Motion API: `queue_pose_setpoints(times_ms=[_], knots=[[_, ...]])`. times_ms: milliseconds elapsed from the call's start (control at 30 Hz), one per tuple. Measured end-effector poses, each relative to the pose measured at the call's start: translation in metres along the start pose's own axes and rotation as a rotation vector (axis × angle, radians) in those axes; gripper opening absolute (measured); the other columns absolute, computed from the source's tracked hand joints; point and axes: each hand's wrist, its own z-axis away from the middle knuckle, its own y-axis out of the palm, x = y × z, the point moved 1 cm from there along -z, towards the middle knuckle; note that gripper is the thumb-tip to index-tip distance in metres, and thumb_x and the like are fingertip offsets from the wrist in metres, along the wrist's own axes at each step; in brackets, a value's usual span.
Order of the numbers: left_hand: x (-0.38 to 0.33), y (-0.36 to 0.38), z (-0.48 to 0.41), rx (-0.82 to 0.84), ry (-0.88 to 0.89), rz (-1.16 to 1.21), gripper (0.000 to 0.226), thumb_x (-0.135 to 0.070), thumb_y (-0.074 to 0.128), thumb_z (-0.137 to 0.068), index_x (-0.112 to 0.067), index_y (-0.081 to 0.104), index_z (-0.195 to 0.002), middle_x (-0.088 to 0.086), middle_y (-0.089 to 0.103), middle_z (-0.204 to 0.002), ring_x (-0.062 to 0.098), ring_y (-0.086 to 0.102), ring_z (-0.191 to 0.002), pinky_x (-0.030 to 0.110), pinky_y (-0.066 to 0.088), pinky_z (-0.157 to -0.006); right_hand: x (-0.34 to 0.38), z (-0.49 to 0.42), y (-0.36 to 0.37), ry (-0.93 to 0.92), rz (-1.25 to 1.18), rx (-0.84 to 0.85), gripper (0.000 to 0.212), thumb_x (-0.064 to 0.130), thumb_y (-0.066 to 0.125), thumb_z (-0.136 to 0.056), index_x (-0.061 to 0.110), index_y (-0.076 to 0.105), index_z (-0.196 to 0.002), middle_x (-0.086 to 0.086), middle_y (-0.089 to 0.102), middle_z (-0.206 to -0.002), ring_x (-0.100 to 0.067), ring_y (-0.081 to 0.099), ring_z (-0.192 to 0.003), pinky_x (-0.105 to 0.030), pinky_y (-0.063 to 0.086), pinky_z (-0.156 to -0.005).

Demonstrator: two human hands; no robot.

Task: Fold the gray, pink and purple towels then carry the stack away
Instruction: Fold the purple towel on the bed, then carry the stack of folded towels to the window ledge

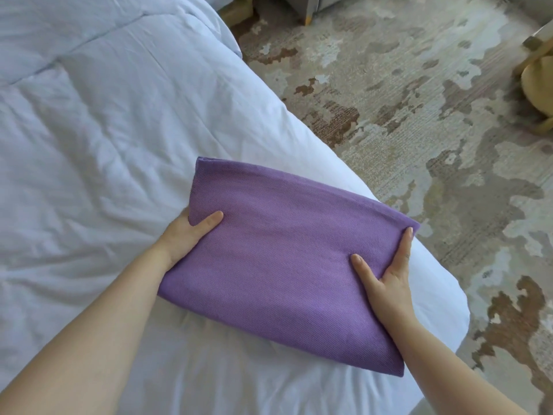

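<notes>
A purple towel (284, 250) of finely ribbed cloth, folded into a thick, smooth rectangle, lies askew on the white quilted bed (104, 145), by the bed's right edge. The left hand (185, 235) and right hand (389, 274) grip its short ends.

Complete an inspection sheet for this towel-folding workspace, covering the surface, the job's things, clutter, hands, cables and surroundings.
Surface: white duvet, wrinkled, on a bed.
Job's things: purple towel, folded into a rectangle, at the bed's edge; gray and pink towels not visible.
Clutter: nothing seen.
Hands: left hand grips the towel's left edge, thumb on top; right hand grips its right edge, thumb on top.
Cables: nothing seen.
Surroundings: patterned carpet beside the bed; wooden furniture leg at right; gray furniture at the top.
</notes>
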Motion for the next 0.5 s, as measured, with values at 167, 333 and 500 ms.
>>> queue_pose_setpoints(times_ms=[167,333,500], knots=[[0.006,-0.010,0.014,0.300,-0.402,0.362,0.065,-0.070,0.073,-0.053,-0.021,0.077,-0.095,0.008,0.073,-0.104,0.025,0.072,-0.090,0.032,0.056,-0.069,0.002,0.012,-0.011,0.203,-0.213,0.032,0.109,0.074,0.072,-0.053,0.039,0.021,-0.142,0.023,0.034,-0.137,0.001,0.047,-0.114,-0.023,0.033,-0.097],[-0.003,-0.013,0.032,0.357,-0.409,0.426,0.067,-0.058,0.087,-0.039,-0.021,0.078,-0.093,0.010,0.073,-0.105,0.028,0.071,-0.092,0.032,0.057,-0.068,0.004,0.019,-0.038,0.547,-0.458,0.393,0.056,0.056,0.072,-0.063,0.021,0.067,-0.106,-0.003,0.075,-0.097,-0.021,0.072,-0.086,-0.025,0.056,-0.059],[-0.039,-0.017,0.067,0.280,-0.352,0.487,0.037,-0.045,0.074,-0.066,-0.020,0.077,-0.093,0.012,0.072,-0.105,0.030,0.071,-0.091,0.033,0.057,-0.067,0.032,0.012,-0.075,0.446,-0.400,0.362,0.045,0.063,0.073,-0.054,0.036,0.074,-0.089,0.004,0.076,-0.087,-0.014,0.073,-0.075,-0.021,0.054,-0.058]])
